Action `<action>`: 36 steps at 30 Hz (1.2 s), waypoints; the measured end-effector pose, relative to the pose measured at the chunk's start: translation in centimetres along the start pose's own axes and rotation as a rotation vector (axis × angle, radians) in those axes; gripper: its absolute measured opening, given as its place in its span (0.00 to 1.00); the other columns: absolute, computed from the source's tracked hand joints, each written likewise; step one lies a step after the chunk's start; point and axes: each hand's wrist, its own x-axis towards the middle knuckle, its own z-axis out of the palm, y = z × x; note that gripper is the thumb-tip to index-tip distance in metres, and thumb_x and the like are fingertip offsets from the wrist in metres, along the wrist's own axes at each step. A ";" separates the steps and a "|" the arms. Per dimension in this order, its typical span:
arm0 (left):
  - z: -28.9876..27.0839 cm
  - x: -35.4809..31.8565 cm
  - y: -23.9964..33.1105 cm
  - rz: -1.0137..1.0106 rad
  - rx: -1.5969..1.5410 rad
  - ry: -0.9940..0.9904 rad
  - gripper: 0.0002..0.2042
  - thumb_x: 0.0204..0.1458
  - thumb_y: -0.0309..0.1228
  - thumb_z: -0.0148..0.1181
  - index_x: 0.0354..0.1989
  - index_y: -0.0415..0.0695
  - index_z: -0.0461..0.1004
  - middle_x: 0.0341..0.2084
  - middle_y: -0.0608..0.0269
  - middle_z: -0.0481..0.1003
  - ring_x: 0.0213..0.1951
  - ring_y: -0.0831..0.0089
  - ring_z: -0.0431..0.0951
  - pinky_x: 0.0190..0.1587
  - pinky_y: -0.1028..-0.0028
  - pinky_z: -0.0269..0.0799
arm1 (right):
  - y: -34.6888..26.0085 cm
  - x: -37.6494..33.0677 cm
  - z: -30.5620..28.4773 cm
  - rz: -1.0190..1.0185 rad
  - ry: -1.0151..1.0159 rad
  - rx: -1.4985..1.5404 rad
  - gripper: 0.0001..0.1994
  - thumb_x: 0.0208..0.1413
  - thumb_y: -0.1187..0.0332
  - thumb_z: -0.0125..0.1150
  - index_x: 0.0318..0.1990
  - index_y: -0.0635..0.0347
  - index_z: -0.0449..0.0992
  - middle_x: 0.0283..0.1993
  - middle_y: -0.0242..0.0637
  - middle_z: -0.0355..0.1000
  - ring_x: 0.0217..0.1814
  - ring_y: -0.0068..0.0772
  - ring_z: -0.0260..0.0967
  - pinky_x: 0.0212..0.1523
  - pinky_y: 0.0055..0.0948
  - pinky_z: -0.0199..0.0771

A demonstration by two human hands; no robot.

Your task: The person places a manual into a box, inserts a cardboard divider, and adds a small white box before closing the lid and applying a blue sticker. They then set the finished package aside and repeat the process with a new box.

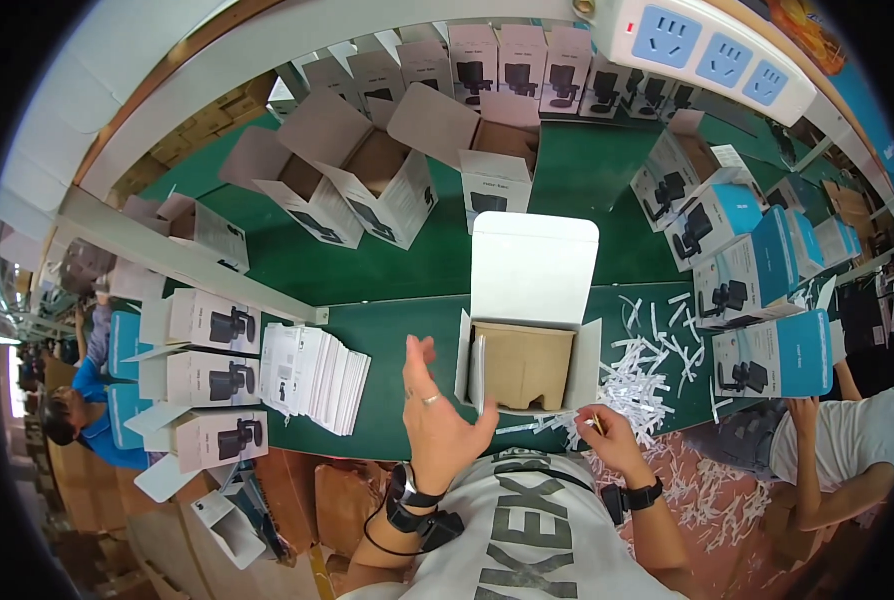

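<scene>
In front of me stands a white box with its lid raised and side flaps spread. A brown cardboard insert fills it, and a white edge shows along the insert's left side. My left hand is raised just left of the box, fingers apart, a ring on one finger and nothing held. By the box's near right corner, my right hand has its fingers pinched together. Something small and pale shows at its fingertips, too small to name. Beside that hand lies a heap of white paper strips.
A stack of white printed booklets lies at left, beside closed-sided product boxes. Open boxes stand farther back on the green table. Blue-and-white boxes line the right. A power strip hangs above. People work on both sides.
</scene>
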 end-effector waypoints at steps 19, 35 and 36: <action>5.3 0.8 -0.4 0.579 0.331 -0.590 0.45 0.51 0.47 0.72 0.75 0.43 0.59 0.75 0.45 0.56 0.76 0.47 0.55 0.75 0.50 0.53 | -12.3 4.3 1.3 -0.385 0.337 -0.335 0.11 0.61 0.70 0.69 0.48 0.63 0.78 0.41 0.33 0.77 0.37 0.24 0.73 0.37 0.24 0.73; 5.5 0.8 0.0 0.526 0.269 -0.551 0.45 0.46 0.44 0.74 0.75 0.47 0.62 0.77 0.55 0.56 0.74 0.35 0.54 0.74 0.44 0.54 | -13.1 5.9 0.2 -0.536 0.477 -0.455 0.07 0.58 0.71 0.70 0.41 0.62 0.80 0.38 0.43 0.81 0.38 0.43 0.80 0.38 0.35 0.79; 5.5 0.8 0.0 0.525 0.267 -0.552 0.45 0.46 0.44 0.74 0.75 0.47 0.62 0.77 0.55 0.56 0.74 0.35 0.54 0.74 0.44 0.54 | -12.7 5.8 0.4 -0.507 0.422 -0.405 0.08 0.58 0.72 0.70 0.42 0.63 0.80 0.38 0.42 0.81 0.38 0.38 0.81 0.38 0.32 0.79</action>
